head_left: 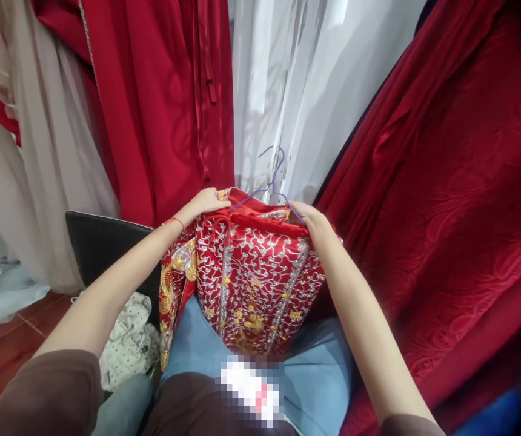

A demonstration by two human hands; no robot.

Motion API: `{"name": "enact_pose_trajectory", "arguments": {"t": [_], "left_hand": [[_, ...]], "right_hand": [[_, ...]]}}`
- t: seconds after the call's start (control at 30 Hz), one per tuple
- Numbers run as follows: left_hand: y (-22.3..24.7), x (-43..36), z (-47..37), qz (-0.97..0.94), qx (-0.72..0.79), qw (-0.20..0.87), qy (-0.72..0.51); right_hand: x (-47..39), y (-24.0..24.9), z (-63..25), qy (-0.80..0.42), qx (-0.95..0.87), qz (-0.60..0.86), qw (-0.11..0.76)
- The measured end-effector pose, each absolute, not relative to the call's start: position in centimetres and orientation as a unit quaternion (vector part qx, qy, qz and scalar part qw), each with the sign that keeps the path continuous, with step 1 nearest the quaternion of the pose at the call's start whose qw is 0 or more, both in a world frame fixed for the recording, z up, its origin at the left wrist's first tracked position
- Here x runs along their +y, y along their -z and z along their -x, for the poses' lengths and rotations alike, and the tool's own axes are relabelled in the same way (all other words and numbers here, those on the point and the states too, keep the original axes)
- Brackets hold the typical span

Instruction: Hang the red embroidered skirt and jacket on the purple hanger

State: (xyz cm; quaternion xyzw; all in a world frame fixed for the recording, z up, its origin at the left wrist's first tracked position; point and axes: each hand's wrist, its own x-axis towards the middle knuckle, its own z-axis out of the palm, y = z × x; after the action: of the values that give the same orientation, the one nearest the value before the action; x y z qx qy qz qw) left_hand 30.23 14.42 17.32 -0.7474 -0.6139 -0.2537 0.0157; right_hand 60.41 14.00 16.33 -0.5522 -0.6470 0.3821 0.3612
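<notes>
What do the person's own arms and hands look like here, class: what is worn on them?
Both forearms are bare, with short dark brown sleeves ending near the elbows. The left hand has a thin red cord bracelet at its wrist. The right hand shows no glove or band.

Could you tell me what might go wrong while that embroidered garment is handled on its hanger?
The thin purple wire hanger could snag the red garment with gold and silver embroidery, since both hands, left and right, grip the fabric by it. The garment's hanging left edge might slip off the lap toward the floor.
</notes>
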Motion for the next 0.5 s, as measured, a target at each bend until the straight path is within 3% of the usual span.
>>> {"name": "enact_pose_trajectory", "arguments": {"t": [0.13,0.27,0.43,0.5], "left_hand": [[-18.3,15.3,-29.7,0.765,-0.608,-0.05,0.204],[-18.6,15.4,-29.9,0.755,-0.625,-0.106,0.171],[-18.4,15.3,-31.1,0.629,-0.751,0.112,0.167],[-18.4,15.4,-31.0,0.604,-0.774,0.127,0.141]], "right_hand": [[14.0,-16.4,-59.8,-0.467,-0.536,0.554,0.434],[13.0,-16.9,-59.8,-0.506,-0.554,0.541,0.38],[12.2,-18.2,-60.4,-0.518,-0.647,0.512,0.228],[12.5,-18.7,-60.5,-0.489,-0.684,0.507,0.19]]}}
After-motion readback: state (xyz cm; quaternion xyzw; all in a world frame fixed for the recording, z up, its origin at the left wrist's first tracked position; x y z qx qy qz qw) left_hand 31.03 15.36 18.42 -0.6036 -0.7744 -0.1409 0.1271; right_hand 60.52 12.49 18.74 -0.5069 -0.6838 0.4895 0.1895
